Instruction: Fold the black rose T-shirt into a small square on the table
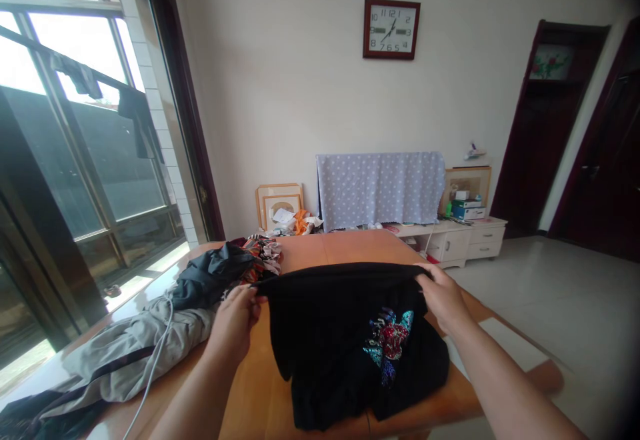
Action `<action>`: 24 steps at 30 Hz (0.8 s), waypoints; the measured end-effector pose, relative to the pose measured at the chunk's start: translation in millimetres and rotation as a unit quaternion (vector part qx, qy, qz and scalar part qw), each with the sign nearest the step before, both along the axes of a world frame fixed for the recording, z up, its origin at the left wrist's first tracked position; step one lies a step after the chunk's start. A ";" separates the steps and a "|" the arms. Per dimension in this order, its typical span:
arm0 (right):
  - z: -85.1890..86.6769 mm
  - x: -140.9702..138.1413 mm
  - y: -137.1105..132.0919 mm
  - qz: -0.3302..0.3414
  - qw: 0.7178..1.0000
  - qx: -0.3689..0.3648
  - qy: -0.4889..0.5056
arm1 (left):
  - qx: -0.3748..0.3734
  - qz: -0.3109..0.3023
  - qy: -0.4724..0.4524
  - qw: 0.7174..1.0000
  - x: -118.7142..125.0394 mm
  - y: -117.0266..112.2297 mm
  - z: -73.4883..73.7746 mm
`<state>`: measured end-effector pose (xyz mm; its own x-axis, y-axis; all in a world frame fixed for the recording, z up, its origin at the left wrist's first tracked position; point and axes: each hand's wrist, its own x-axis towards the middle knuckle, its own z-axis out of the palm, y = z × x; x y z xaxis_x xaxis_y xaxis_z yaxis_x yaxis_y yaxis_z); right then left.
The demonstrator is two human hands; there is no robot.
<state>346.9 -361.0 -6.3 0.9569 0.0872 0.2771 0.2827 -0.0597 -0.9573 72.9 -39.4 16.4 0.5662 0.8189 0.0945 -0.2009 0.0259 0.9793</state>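
A black garment [330,340] with a sequinned flower patch [387,340] lies spread on the wooden table [350,247]. My left hand [235,320] pinches the garment's far left corner with closed fingers. My right hand [443,297] grips its far right edge the same way. The top edge is pulled taut between both hands and raised slightly off the table.
A heap of clothes lies at the left: a grey garment with a cord [135,353], a dark one [210,277] and a patterned one [263,257]. Behind the table stand a cloth-covered cabinet [380,187], picture frames [280,203] and white drawers [465,240]. Tiled floor [550,293] at right.
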 end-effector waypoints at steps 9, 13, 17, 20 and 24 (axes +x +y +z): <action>24.0 -30.2 15.3 0.082 0.996 -0.019 -0.029 | 0.075 0.220 0.039 0.972 -4.3 28.3 -2.2; 38.1 -52.4 34.8 0.163 0.986 0.040 -0.009 | 0.220 0.125 0.118 0.960 15.0 -9.4 -13.2; 62.6 -86.6 53.5 0.250 0.966 0.056 -0.021 | 0.312 -0.089 0.101 0.941 46.2 -66.1 -5.7; 82.9 -112.5 61.8 0.343 0.938 0.018 -0.049 | 0.301 -0.175 0.058 0.936 68.7 -97.0 4.4; 88.3 -111.8 52.8 0.370 0.927 -0.003 -0.068 | 0.167 -0.216 -0.005 0.962 73.9 -90.8 9.6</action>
